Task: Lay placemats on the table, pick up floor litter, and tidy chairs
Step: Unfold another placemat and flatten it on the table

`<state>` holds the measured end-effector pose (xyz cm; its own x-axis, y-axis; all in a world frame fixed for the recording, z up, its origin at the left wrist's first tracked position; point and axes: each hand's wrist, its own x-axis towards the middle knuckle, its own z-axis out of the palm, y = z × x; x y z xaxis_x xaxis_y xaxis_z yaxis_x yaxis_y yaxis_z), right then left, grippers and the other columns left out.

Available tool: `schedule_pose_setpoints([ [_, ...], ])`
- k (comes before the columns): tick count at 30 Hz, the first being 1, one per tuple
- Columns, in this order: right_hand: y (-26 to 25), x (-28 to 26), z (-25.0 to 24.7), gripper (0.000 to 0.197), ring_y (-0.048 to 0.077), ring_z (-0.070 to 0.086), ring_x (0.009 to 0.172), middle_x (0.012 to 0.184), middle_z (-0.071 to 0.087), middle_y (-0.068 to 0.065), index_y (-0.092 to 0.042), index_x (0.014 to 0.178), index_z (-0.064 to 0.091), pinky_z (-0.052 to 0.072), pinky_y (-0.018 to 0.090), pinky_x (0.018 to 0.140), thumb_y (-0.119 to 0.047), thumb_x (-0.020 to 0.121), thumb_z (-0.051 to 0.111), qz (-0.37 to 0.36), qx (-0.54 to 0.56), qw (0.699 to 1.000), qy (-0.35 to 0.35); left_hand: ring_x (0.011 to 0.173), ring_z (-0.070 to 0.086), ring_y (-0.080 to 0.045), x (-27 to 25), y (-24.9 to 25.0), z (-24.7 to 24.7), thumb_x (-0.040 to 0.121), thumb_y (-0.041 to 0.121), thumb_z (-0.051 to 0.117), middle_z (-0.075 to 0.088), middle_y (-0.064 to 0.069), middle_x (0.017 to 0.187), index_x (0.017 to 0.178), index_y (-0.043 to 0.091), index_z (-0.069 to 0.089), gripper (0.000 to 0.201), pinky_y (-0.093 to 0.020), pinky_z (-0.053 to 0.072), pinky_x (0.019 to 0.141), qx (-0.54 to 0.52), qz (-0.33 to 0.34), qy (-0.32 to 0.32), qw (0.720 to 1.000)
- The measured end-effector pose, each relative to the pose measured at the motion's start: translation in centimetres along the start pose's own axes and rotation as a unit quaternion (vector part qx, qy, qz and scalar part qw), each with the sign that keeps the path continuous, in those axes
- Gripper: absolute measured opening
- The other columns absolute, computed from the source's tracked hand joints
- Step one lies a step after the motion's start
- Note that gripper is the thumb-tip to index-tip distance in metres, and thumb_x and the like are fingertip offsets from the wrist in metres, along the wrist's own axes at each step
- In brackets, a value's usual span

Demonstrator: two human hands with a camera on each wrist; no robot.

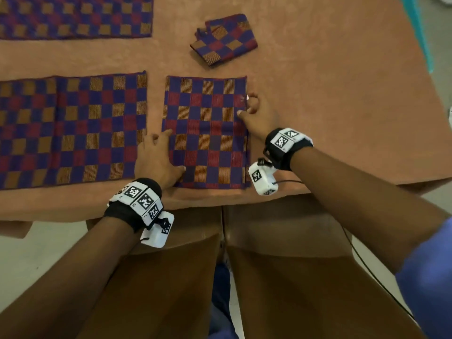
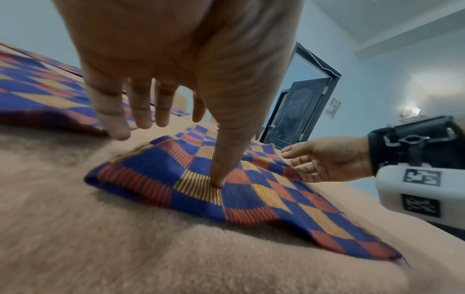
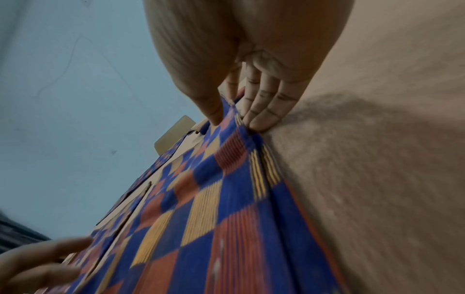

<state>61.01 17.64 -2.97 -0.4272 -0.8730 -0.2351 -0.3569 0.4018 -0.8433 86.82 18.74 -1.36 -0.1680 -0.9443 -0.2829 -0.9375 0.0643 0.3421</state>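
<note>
Placemat in hand: the checked placemat lies folded in half near the front edge of the worktop, between your two hands and just right of a placemat already spread flat.
Feel: judge it soft, light woven cloth with no stiffness of its own; it will drape, wrinkle and drag on the fuzzy brown cover rather than slide.
Layers: the right wrist view shows stacked edges along its right side, so expect a top layer that peels away from a bottom one.
Right grip: your right hand pinches that right edge, thumb on top and fingers beneath and beside the layers.
Left grip: your left hand is spread, thumb pressing the near left part of the cloth, the other fingers loose above the bare cover.
Where to hold: take only the top layer at the free edge, near a corner; keep the left thumb pinning the lower layer so the whole piece does not travel.
Risk: a pinch through both layers would likely lift everything.
Nearby: another folded placemat waits farther back; a further spread placemat lies at the far left.
</note>
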Motion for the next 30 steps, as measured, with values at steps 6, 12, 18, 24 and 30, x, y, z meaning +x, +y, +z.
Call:
schedule_pose_setpoints([
  [6, 1.4, -2.5, 0.8, 0.041, 0.01, 0.066, 0.087, 0.096, 0.068, -0.006, -0.025, 0.119, 0.056, 0.058, 0.031, 0.079, -0.006, 0.082, 0.063, -0.047, 0.012, 0.998, -0.035, 0.142, 0.022, -0.032, 0.2, 0.8, 0.9, 0.074, 0.044, 0.074, 0.029, -0.01, 0.152, 0.141, 0.028, 0.039, 0.078, -0.056, 0.028, 0.112, 0.035, 0.071, -0.026, 0.997],
  [12, 0.0, -1.4, -2.7, 0.036, 0.007, 0.059, 0.097, 0.104, 0.068, -0.003, -0.013, 0.109, 0.07, 0.046, 0.014, 0.084, 0.006, 0.087, 0.049, -0.051, -0.014, 0.997, -0.059, 0.147, 0.01, -0.03, -0.2, 4.0, 0.9, 0.069, 0.067, 0.064, 0.023, -0.009, 0.158, 0.144, 0.029, 0.034, 0.089, -0.054, 0.018, 0.117, 0.002, 0.124, 0.01, 0.992],
  [18, 2.7, -0.2, -12.1, 0.047, 0.015, 0.059, 0.113, 0.122, 0.064, 0.001, -0.013, 0.12, 0.067, 0.044, 0.018, 0.093, 0.006, 0.086, 0.041, 0.002, -0.103, 0.994, -0.024, 0.149, 0.003, -0.027, -2.1, 9.2, 2.5, 0.064, 0.068, 0.069, 0.016, -0.007, 0.16, 0.146, 0.034, 0.029, 0.097, -0.057, 0.006, 0.117, 0.029, 0.21, -0.013, 0.977],
  [24, 7.7, 0.0, -22.1, 0.042, 0.031, 0.051, 0.127, 0.14, 0.055, 0.009, -0.017, 0.129, 0.062, 0.039, 0.033, 0.104, -0.007, 0.09, 0.049, 0.026, -0.285, 0.958, 0.003, 0.149, -0.005, -0.025, -3.8, 14.3, 6.7, 0.069, 0.059, 0.067, 0.007, -0.004, 0.162, 0.148, 0.035, 0.022, 0.094, -0.058, 0.001, 0.116, 0.125, 0.268, -0.052, 0.954],
  [30, 10.4, -0.1, -27.1, 0.05, 0.04, 0.054, 0.117, 0.129, 0.055, 0.021, -0.007, 0.125, 0.057, 0.046, 0.041, 0.096, -0.011, 0.075, 0.056, 0.04, -0.306, 0.948, 0.082, 0.149, 0.002, -0.027, -4.0, 16.9, 8.8, 0.08, 0.043, 0.063, 0.016, -0.007, 0.159, 0.144, 0.028, 0.03, 0.074, -0.06, 0.006, 0.116, 0.124, 0.275, -0.047, 0.952],
])
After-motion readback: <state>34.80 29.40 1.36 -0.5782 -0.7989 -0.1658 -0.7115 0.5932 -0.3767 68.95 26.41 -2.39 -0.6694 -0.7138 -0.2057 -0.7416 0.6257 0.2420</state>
